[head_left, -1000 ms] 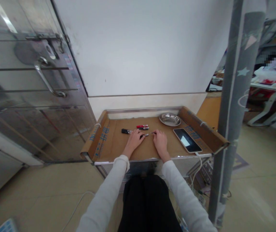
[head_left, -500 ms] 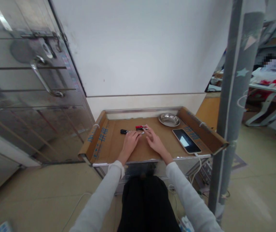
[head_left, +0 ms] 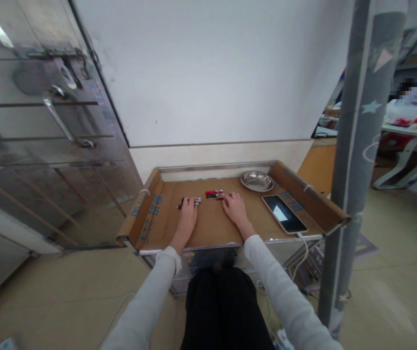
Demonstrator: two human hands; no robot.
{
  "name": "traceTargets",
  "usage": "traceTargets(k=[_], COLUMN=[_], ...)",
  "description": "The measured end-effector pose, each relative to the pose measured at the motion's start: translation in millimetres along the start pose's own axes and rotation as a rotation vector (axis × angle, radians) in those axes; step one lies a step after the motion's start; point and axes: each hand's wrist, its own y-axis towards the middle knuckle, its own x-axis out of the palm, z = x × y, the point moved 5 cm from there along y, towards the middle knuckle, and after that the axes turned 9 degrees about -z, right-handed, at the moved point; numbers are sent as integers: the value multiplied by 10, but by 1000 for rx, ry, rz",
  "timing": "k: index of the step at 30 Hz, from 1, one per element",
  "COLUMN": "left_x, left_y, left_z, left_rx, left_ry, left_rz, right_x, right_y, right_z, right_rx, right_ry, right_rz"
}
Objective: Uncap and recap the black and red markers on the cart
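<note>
On the brown cardboard surface (head_left: 208,228), my left hand (head_left: 188,213) is bent over a dark marker pen (head_left: 197,200) with a pale end, beside another dark one that is mostly hidden under my fingers. Its fingers close on the pen. A red marker pen (head_left: 213,192) lies at the middle, with a black marker pen (head_left: 212,196) alongside it. At their right end rests my right hand (head_left: 234,206), fingers curved and thumb apart. Its fingertips are next to the pen ends; whether they touch is too small to tell.
A shallow steel dish (head_left: 257,181) stands at the back right. Nearer lies a phone (head_left: 284,214) with a white cable (head_left: 305,248). Folded cardboard walls (head_left: 308,198) edge the sides. A grey pole (head_left: 354,146) rises at right; a metal door (head_left: 29,146) is at left.
My left hand has moved left, away from my right hand, to the dark pen at the left. My right hand has shifted slightly right and its fingers are more curved.
</note>
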Motion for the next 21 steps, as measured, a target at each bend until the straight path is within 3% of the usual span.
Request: traceTargets(k=[7, 12, 21], left_x=[225, 291, 292], left_y=[214, 355, 389], left_z=[328, 360, 360], left_rx=[52, 36, 55], left_ry=[141, 155, 222], left_rz=[-118, -140, -125], right_x=[41, 54, 43], right_y=[-42, -38, -9], right_z=[55, 88, 111], right_rx=[39, 55, 100], right_ry=[39, 43, 54], right_rz=[9, 10, 39])
